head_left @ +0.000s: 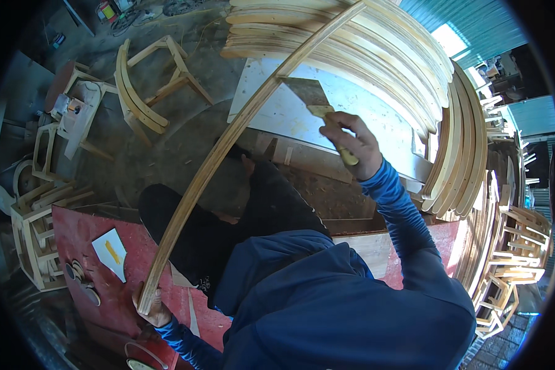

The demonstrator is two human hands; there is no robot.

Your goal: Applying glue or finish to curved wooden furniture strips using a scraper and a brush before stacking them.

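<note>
A long, curved strip of layered wood (198,180) slants across the view from lower left to upper right. My left hand (157,309) is closed around its near end. In my right hand (359,143) is a putty knife (307,92) with a wide, flat blade and a yellowish handle. The blade's far corner lies at the strip's edge in the picture; whether it touches the wood I cannot tell. Beneath the knife is a white panel (256,106), and the far part of the strip passes over it.
Curved wooden pieces (345,46) are piled at the back, with more (459,139) on the right. On the red board (105,317) at left lie a white plate (103,242) with yellow paste and several round discs (91,295). Wooden frames (180,79) stand on the floor.
</note>
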